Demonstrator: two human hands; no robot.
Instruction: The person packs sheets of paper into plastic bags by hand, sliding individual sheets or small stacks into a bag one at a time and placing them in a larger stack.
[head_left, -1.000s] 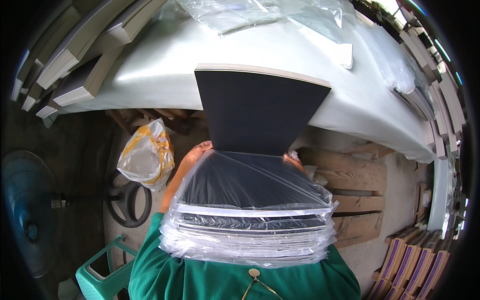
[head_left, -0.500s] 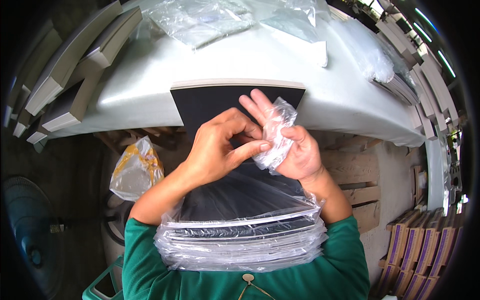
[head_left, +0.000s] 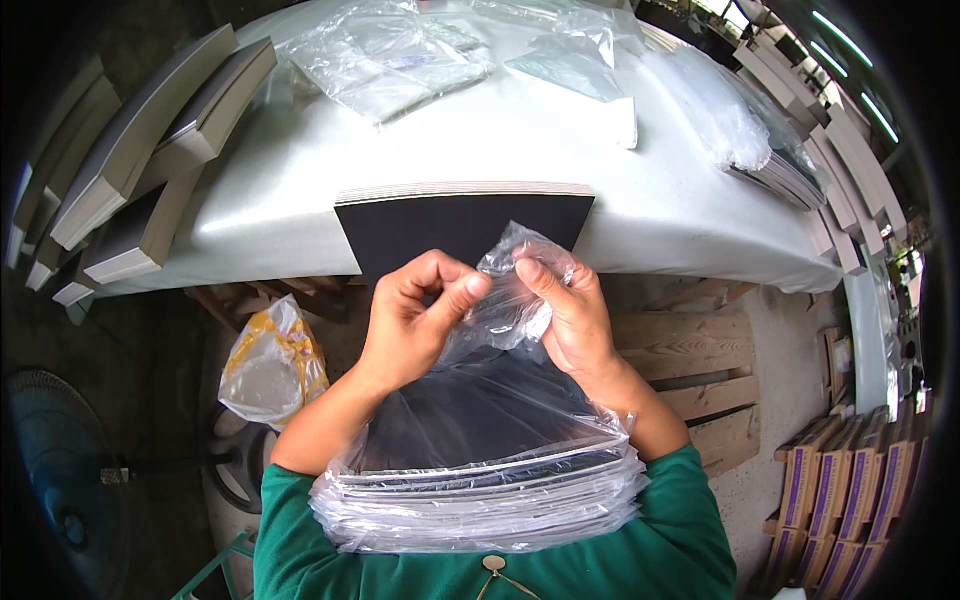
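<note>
A crumpled clear plastic bag (head_left: pixel 507 312) is stretched between my two hands above my lap. My left hand (head_left: pixel 408 318) is closed, with thumb and forefinger pinching the bag's left side. The upper right part of the bag is gripped by my right hand (head_left: pixel 574 318), thumb pressed over the film and the other fingers mostly behind it. Just beyond my hands, a stack of flat black-covered sheets or books (head_left: pixel 430 215) with pale edges lies at the table's front edge. Nearer my body rests a pile of black flat items in clear wrapping (head_left: pixel 480 505).
The table has a white cover (head_left: pixel 270 225). Thick dark-covered blocks (head_left: pixel 150 225) stand at its left, clear plastic bags (head_left: pixel 390 75) at the back. Below are a white-and-yellow plastic bag (head_left: pixel 275 365), a fan (head_left: pixel 70 470), a wooden pallet (head_left: pixel 690 355) and stacked cartons (head_left: pixel 835 480).
The bag, bunched in my right hand before, is now spread out between both hands. Both hands have moved slightly toward my body, and the right hand's extended fingers have curled in.
</note>
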